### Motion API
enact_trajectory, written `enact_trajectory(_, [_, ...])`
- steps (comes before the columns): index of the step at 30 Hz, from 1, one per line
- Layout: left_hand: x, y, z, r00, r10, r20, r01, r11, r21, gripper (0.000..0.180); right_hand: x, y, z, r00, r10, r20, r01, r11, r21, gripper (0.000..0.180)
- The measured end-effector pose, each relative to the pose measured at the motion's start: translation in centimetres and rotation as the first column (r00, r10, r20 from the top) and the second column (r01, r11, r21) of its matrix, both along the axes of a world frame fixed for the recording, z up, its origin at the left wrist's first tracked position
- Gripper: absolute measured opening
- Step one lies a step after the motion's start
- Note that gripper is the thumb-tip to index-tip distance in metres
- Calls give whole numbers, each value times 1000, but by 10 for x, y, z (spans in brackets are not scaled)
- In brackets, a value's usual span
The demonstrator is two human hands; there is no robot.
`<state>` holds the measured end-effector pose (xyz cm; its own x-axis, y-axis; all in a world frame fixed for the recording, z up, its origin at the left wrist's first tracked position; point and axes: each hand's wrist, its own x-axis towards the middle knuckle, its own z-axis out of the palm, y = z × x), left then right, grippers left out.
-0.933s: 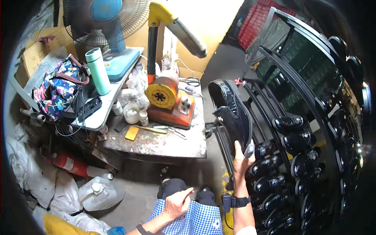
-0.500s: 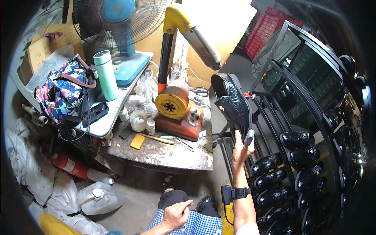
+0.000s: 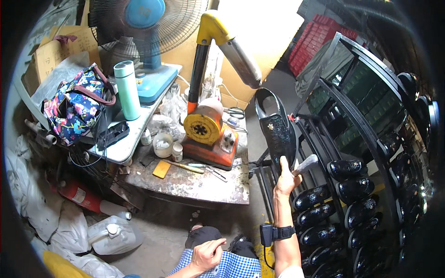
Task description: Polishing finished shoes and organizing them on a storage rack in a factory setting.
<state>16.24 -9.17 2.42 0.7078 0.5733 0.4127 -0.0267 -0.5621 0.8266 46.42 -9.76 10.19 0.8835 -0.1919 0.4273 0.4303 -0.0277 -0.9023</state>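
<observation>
My right hand (image 3: 287,180) grips a glossy black shoe (image 3: 278,134) by its toe end, thumb on top. The shoe's opening is turned up towards the nozzle of a hot-air blower (image 3: 241,62) with a yellow elbow. A small gold-coloured ornament shows on the shoe's upper. From the same hand a pale grey, stick-like piece (image 3: 307,163) juts out to the right; its kind is unclear. My left hand (image 3: 207,254) lies closed over my lap, on a blue checked apron (image 3: 185,264), with nothing visible in it.
The blower's orange base (image 3: 213,155) stands on a worn workbench (image 3: 199,190) beside jars, a yellow pad (image 3: 161,169), thin tools and scissors (image 3: 235,112). Left are a fan (image 3: 150,60), a green flask (image 3: 127,92) and a flowered bag (image 3: 76,106). Racks of black shoes (image 3: 354,187) fill the right.
My right hand has turned the shoe, so more of its upper faces me. The grey piece now points out further to the right. My left hand has hardly moved.
</observation>
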Motion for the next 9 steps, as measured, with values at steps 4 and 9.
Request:
enact_trajectory(4, [0, 1, 1, 1000, -2, 10, 2, 1000, -3, 20, 10, -3, -10, 959, 238, -153, -190, 943, 274, 36])
enact_trajectory(9, [-3, 2, 0, 1000, -4, -19, 4, 1000, -18, 20, -9, -1, 11, 785, 336, -521, -171, 925, 338, 45])
